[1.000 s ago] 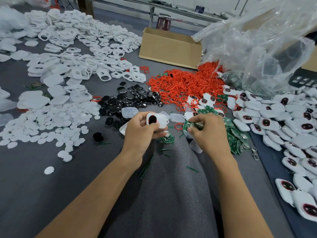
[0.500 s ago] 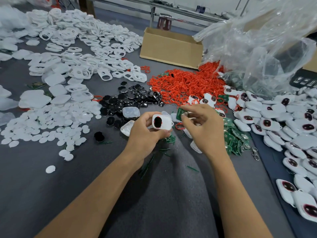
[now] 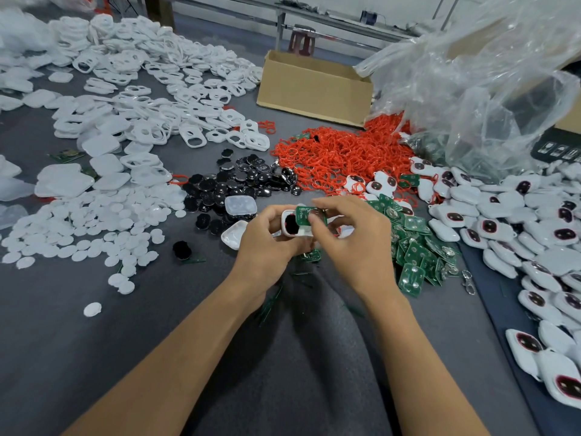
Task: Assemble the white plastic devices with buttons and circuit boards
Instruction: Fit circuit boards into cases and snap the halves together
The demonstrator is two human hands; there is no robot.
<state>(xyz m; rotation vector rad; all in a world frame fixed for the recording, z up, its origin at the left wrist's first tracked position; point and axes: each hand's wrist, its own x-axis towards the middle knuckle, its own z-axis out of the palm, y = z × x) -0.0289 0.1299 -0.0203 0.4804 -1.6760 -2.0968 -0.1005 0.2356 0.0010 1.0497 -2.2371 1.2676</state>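
My left hand (image 3: 267,243) grips a white plastic shell (image 3: 290,224) with a black button seated in it, held above the grey table. My right hand (image 3: 355,237) pinches a green circuit board (image 3: 304,213) at the shell's upper right edge, touching it. More green circuit boards (image 3: 415,250) lie heaped just right of my hands. Black buttons (image 3: 232,187) are piled behind my left hand, with one loose black button (image 3: 181,250) nearer. Finished white devices (image 3: 534,234) with dark red-rimmed buttons cover the right side.
White shell frames (image 3: 151,89) and small white discs (image 3: 78,228) spread over the left. Red rubber rings (image 3: 339,152) lie in the middle back, beside a cardboard box (image 3: 314,89) and a large clear plastic bag (image 3: 478,89). Two loose clear covers (image 3: 240,205) sit near my left hand.
My right hand lifted a green circuit board off the heap and carried it left to the shell. My left hand tilted the shell and raised it slightly.
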